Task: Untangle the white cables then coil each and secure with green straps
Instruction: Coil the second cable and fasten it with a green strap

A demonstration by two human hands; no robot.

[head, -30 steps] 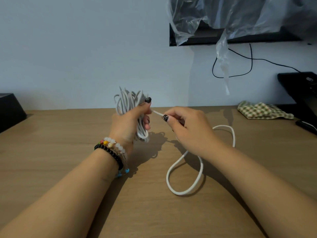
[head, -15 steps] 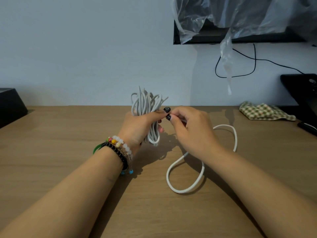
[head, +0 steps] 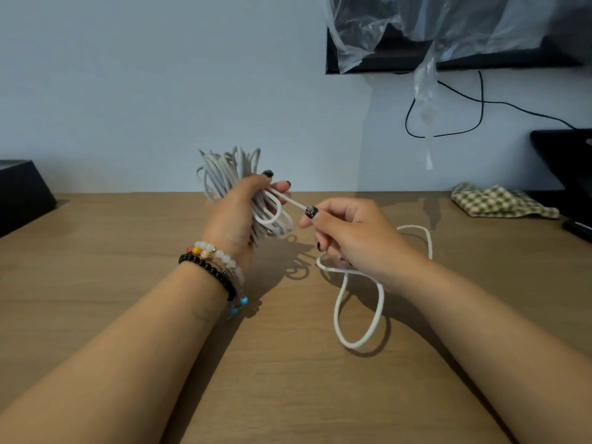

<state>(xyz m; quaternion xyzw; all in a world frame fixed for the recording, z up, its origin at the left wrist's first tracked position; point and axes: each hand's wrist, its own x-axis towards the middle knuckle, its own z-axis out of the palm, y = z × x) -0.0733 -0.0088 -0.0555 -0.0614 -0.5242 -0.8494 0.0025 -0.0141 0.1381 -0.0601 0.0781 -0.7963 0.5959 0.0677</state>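
Note:
My left hand (head: 235, 213) grips an upright bundle of coiled white cable (head: 224, 169) above the wooden table (head: 96, 283). The cable's loops stick out above and below my fist. My right hand (head: 355, 235) pinches a taut strand of the same white cable (head: 290, 201) just right of the bundle. The loose remainder of the cable (head: 358, 315) lies in loops on the table under and beside my right wrist. No green strap is visible.
A green checked cloth (head: 496, 201) lies at the back right. Black objects sit at the far right (head: 567, 161) and far left (head: 19, 193) edges. A plastic-covered screen (head: 448, 30) hangs on the wall with a black wire (head: 448, 123) below it.
My right hand has pulled away from the bundle to the right and down, drawing out a short strand. The loose loop on the table has narrowed and twisted.

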